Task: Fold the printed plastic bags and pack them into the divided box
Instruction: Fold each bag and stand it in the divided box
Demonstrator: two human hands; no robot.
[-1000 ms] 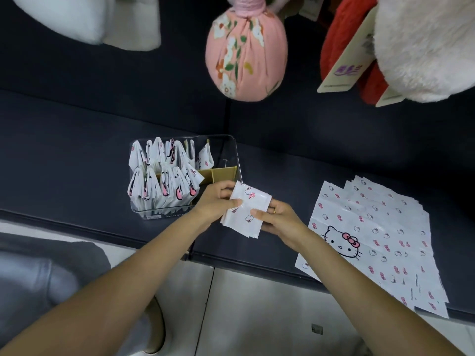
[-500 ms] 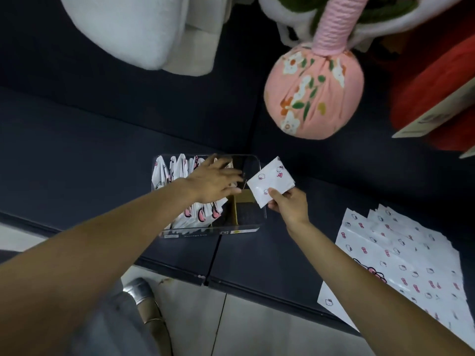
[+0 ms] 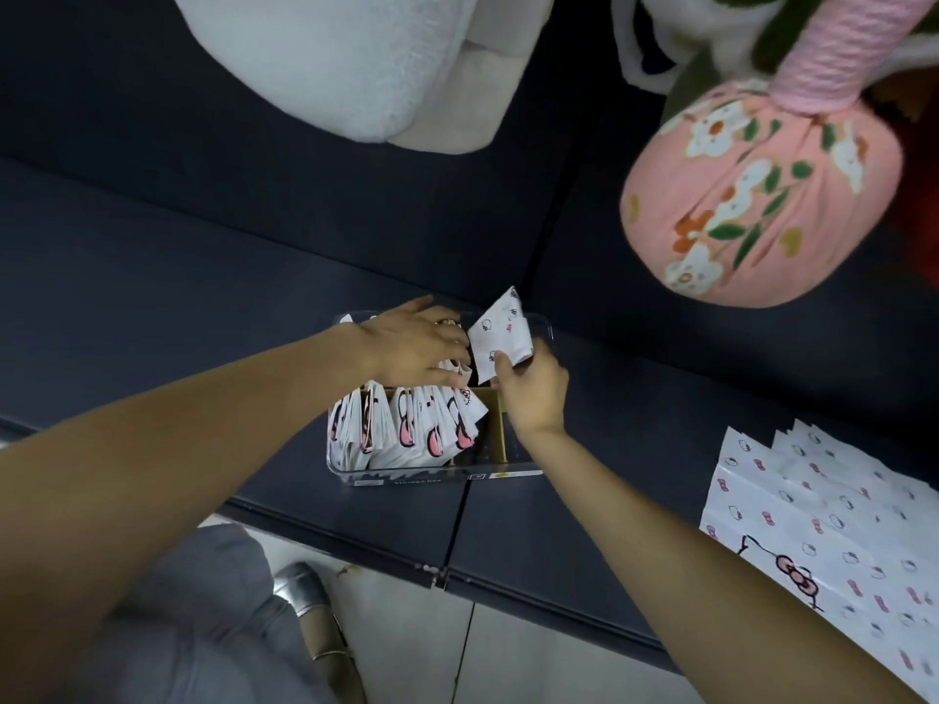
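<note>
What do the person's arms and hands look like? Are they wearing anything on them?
Both arms are bare with no sleeves in sight, and no gloves, watch or bracelet show. The left hand and the right hand are bare too. I cannot spot a ring in this picture.

dark counter (image 3: 203,317), divided box (image 3: 437,475), flat bags (image 3: 823,525)

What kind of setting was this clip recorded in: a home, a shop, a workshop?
Probably a gift or toy shop counter: plush toys and a pink floral bundle hang above a dark counter, with a stack of printed plastic bags beside a clear divided box.
</note>
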